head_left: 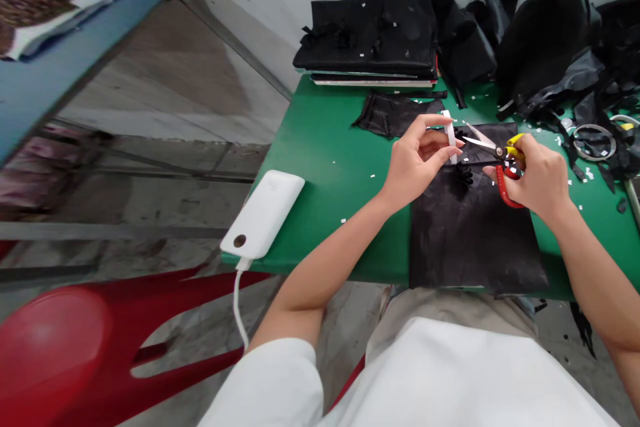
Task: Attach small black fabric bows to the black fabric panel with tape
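Between its thumb and fingers, my left hand [417, 153] pinches a narrow white strip [451, 136] held roughly upright. My right hand [540, 170] grips scissors [506, 180] with red and yellow handles. Their blades are parted and point left toward the strip, with a small gap visible. Below both hands, a black fabric piece [470, 233] lies flat on the green table [320, 180] and hangs at its front edge. A dark gathered tuft [464, 174] sits on the fabric under the strip.
A stack of black bags [370, 30] stands at the back. Black scraps [550, 47] and a tape roll [594, 142] lie on the right. A white power bank [265, 213] with a cable rests near the left edge. A red chair [60, 347] stands left.
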Motion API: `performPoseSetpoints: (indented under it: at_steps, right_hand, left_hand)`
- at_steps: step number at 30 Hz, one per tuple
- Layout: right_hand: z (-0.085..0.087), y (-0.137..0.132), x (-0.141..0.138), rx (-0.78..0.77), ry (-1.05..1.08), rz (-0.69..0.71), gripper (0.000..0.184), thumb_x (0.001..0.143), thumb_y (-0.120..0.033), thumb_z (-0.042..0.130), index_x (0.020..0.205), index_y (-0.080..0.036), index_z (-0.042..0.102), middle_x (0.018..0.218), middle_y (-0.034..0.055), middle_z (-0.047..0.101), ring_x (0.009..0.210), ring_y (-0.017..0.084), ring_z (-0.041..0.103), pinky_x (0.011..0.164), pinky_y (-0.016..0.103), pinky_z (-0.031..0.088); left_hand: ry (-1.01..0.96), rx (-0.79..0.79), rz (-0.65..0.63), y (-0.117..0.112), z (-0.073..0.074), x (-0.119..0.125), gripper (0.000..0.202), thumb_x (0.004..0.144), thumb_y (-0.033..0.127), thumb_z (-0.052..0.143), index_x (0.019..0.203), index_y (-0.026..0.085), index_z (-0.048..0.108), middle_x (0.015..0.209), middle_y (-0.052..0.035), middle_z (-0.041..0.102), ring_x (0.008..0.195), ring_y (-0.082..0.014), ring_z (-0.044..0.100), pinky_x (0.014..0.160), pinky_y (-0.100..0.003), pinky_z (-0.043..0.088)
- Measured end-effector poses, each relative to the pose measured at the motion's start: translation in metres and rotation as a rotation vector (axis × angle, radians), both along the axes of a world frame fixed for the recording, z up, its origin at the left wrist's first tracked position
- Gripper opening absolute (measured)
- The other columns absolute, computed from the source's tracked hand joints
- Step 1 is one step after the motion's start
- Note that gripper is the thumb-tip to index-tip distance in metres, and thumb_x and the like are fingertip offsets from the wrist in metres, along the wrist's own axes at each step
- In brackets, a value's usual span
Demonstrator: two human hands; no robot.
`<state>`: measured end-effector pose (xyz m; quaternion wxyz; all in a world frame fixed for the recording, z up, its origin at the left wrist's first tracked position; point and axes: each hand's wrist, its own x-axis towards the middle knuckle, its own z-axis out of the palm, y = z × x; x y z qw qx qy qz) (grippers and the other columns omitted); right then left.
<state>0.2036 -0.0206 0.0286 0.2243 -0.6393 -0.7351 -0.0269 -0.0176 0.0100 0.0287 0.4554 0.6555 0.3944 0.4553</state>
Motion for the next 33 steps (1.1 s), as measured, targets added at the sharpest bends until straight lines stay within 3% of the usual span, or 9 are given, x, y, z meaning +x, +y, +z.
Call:
performPoseSetpoints:
  at_steps: [6,12,17,25,33]
  right_hand:
    - [-0.002,0.000,-0.001,0.003,-0.012,0.004,0.046,0.084,-0.065,0.052,0.097,-0.021,0.059,0.080,0.0092,0.069,0.074,0.027,0.065,0.061,0.034,0.040]
    - [-0.001,0.000,-0.002,-0.007,-0.022,0.010,0.044,0.086,-0.064,0.052,0.098,-0.022,0.060,0.088,0.0115,0.070,0.085,0.029,0.064,0.067,0.037,0.045]
    - [-0.001,0.002,-0.001,-0.008,-0.016,0.022,0.040,0.087,-0.060,0.054,0.098,-0.023,0.059,0.093,0.0126,0.069,0.092,0.030,0.063,0.072,0.039,0.048]
    - [-0.008,0.006,0.004,0.070,-0.019,0.031,0.038,0.086,-0.057,0.058,0.099,-0.021,0.058,0.085,0.0102,0.067,0.086,0.029,0.062,0.069,0.038,0.045]
    - [-0.011,0.007,0.008,0.094,-0.033,0.055,0.035,0.087,-0.053,0.059,0.099,-0.020,0.059,0.086,0.0103,0.066,0.085,0.028,0.061,0.068,0.037,0.043]
  left_hand:
    - [0.010,0.053,0.028,0.000,-0.003,0.001,0.022,0.090,0.024,0.063,0.109,0.023,0.053,0.101,-0.0011,0.077,0.104,-0.0174,0.074,0.095,-0.034,0.060]
    - [0.032,0.045,0.028,-0.003,0.000,0.000,0.055,0.087,0.017,0.063,0.137,0.030,0.044,0.103,0.0011,0.077,0.105,-0.0182,0.074,0.103,-0.038,0.058]
    - [0.069,-0.007,0.028,-0.002,0.001,0.000,0.064,0.085,0.017,0.064,0.144,0.031,0.044,0.109,-0.0001,0.077,0.106,-0.0209,0.074,0.104,-0.041,0.058]
    - [-0.006,0.064,-0.040,0.000,-0.007,-0.001,0.054,0.082,0.013,0.067,0.132,0.028,0.051,0.092,0.0046,0.077,0.097,-0.0167,0.076,0.097,-0.034,0.061]
    - [0.040,0.062,-0.079,-0.004,-0.001,0.000,0.044,0.083,0.017,0.068,0.124,0.024,0.055,0.091,0.0032,0.078,0.090,-0.0155,0.077,0.092,-0.031,0.062]
